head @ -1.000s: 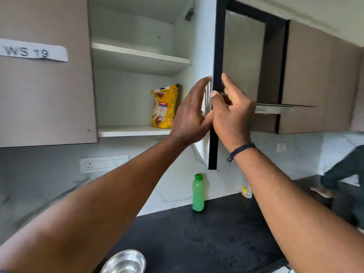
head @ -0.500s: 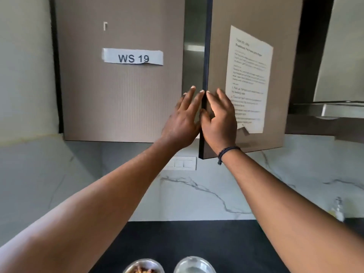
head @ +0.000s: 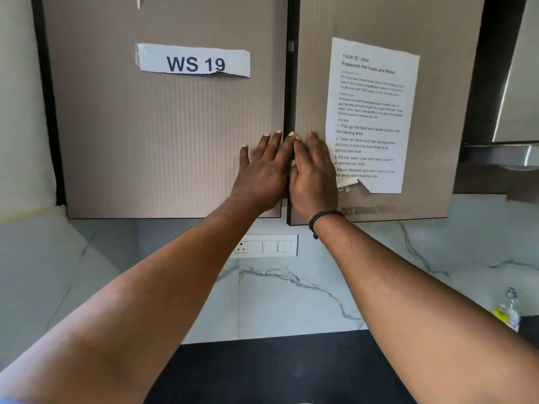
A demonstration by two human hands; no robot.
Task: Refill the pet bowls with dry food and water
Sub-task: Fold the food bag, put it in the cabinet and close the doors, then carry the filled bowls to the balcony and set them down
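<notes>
Left hand [head: 264,173] and right hand [head: 313,173] both flat, fingers spread, holding nothing, pressed side by side on the cabinet doors [head: 175,135] at the centre seam. Pet bowls not in view; dark bench [head: 280,371] below the forearms, small bottle [head: 507,312] far right of the hands.

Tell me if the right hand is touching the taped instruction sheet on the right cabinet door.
Cannot tell. In the head view the right hand overlaps the sheet's left edge, hiding any contact or gap.
</notes>
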